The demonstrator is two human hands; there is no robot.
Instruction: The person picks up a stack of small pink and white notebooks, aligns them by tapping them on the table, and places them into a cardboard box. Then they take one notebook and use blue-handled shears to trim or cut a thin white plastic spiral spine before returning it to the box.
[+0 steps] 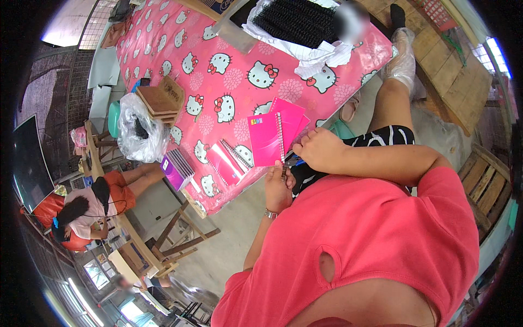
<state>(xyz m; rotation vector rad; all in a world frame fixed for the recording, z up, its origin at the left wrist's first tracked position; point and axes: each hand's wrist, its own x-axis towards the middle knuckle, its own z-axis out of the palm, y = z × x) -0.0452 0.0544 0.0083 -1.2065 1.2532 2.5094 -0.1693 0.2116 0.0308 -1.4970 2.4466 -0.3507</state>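
A pink spiral notebook (264, 139) lies on the near edge of the pink table, its wire coil along the right side. My left hand (279, 188), with a metal watch at the wrist, pinches the lower end of the coil. My right hand (321, 148) is closed just right of the notebook; what it may hold is hidden. A small dark and blue thing (295, 160) shows between my hands, too little of it to name. More pink notebooks (294, 115) lie partly beneath the first. Left of them are a pink notebook stack (226, 163) and a purple notebook stack (177, 170).
A printed pink cover (234, 79) spans the table. Brown wooden blocks (160, 101) and a clear plastic bag (139, 131) are at its left. Black curly hair (297, 22) on white paper lies at the far side. Another person (87, 210) sits at left; a wooden bench (447, 71) is at right.
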